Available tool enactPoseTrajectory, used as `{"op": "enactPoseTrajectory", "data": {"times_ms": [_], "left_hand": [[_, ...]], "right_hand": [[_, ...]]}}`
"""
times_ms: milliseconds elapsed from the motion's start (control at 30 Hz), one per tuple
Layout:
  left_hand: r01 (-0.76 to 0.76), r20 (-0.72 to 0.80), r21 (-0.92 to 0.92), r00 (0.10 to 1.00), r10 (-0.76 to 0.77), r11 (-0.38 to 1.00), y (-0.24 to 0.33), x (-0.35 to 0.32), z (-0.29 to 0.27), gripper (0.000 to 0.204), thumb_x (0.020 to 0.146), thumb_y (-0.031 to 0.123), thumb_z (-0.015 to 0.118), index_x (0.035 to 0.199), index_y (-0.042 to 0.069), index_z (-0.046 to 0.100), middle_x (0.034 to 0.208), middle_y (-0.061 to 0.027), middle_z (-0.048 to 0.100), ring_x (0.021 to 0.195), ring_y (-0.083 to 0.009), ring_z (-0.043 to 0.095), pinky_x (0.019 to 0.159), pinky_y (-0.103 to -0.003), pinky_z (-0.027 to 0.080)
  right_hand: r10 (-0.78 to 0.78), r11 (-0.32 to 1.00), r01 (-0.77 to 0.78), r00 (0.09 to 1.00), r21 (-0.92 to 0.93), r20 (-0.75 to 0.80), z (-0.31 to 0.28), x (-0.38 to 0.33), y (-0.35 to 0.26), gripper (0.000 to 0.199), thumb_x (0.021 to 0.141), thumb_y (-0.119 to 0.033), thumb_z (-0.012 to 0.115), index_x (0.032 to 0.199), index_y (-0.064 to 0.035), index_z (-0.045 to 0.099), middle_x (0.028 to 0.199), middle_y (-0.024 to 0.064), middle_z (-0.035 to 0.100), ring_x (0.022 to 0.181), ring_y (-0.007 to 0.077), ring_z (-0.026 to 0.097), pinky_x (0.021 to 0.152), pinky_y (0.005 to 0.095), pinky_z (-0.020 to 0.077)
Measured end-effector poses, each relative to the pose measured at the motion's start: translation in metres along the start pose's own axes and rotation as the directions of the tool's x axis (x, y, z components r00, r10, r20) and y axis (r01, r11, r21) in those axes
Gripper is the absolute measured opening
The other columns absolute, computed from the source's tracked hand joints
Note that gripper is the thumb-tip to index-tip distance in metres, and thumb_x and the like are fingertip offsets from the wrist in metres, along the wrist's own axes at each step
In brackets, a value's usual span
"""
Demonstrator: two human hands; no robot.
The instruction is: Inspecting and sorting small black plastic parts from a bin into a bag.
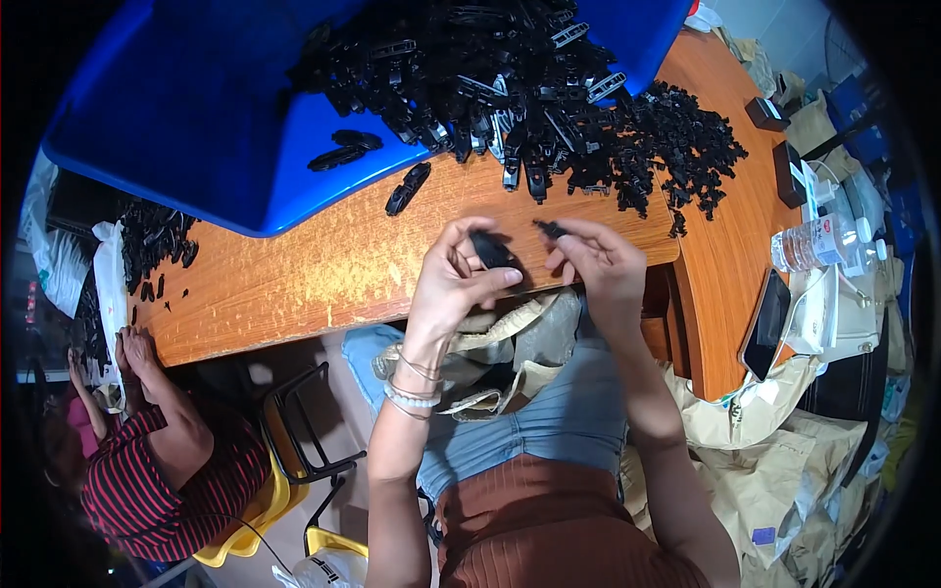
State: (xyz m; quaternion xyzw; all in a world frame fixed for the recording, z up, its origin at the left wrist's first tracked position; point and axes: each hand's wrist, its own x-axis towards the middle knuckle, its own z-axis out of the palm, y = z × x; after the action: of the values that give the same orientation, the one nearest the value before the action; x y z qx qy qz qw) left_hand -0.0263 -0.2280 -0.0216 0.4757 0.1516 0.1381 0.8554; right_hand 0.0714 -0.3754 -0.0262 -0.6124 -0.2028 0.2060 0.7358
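Note:
My left hand is closed around an oval black plastic part, held just above the table's near edge. Beside it, my right hand pinches a small black piece between thumb and fingers. The two pieces are apart, and both are slightly blurred. Beyond my hands, a large heap of black plastic parts spreads from the blue bin onto the wooden table. One loose oval part lies in front of the bin. Smaller black pieces are piled to the right.
The blue bin takes up the far left. A water bottle and phone are at the right. A person in a striped top sits at left, near more black parts. Paper bags lie lower right.

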Motion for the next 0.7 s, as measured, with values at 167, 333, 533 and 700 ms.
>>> {"op": "enactPoseTrajectory", "data": {"times_ms": [167, 333, 533, 700], "left_hand": [[-0.061, 0.060, 0.317, 0.997, 0.045, 0.946, 0.000, -0.011, 0.006, 0.024, 0.077, -0.008, 0.064, 0.100, -0.006, 0.057, 0.086, -0.0134, 0.066, 0.076, -0.0149, 0.066, 0.067, -0.021, 0.055], [-0.006, 0.017, 0.340, 1.000, 0.001, 0.940, 0.008, -0.017, 0.013, 0.020, 0.080, -0.007, 0.062, 0.099, -0.007, 0.059, 0.085, -0.0138, 0.066, 0.076, -0.0153, 0.067, 0.066, -0.021, 0.055], [0.052, 0.022, 0.343, 0.998, -0.063, 0.938, 0.011, -0.017, 0.015, 0.021, 0.081, -0.005, 0.062, 0.102, -0.007, 0.058, 0.084, -0.0140, 0.067, 0.073, -0.0156, 0.067, 0.064, -0.021, 0.055], [0.039, 0.024, 0.320, 0.999, -0.049, 0.947, 0.012, -0.019, 0.017, 0.020, 0.082, -0.004, 0.062, 0.101, -0.006, 0.058, 0.082, -0.0133, 0.066, 0.073, -0.0150, 0.067, 0.064, -0.021, 0.055]], "right_hand": [[-0.256, 0.935, 0.277, 0.959, -0.220, 0.119, 0.007, -0.006, -0.003, 0.013, 0.077, 0.007, 0.061, 0.089, 0.0047, 0.063, 0.085, 0.0085, 0.062, 0.081, 0.0137, 0.057, 0.068, 0.0221, 0.0456], [-0.478, 0.712, 0.484, 0.865, -0.509, 0.153, 0.004, -0.005, 0.001, 0.011, 0.072, 0.006, 0.062, 0.082, 0.0027, 0.063, 0.084, 0.0094, 0.061, 0.079, 0.0195, 0.055, 0.066, 0.0269, 0.0448], [-0.547, 0.705, 0.528, 0.830, -0.474, 0.110, 0.006, -0.008, -0.003, 0.006, 0.071, 0.005, 0.061, 0.076, 0.0010, 0.061, 0.079, 0.0095, 0.060, 0.077, 0.0221, 0.055, 0.065, 0.0296, 0.0444], [-0.596, 0.569, 0.608, 0.769, -0.554, 0.232, 0.003, -0.006, -0.002, 0.010, 0.071, 0.005, 0.061, 0.080, 0.0000, 0.060, 0.080, 0.0098, 0.060, 0.076, 0.0228, 0.054, 0.067, 0.0293, 0.0439]]}}
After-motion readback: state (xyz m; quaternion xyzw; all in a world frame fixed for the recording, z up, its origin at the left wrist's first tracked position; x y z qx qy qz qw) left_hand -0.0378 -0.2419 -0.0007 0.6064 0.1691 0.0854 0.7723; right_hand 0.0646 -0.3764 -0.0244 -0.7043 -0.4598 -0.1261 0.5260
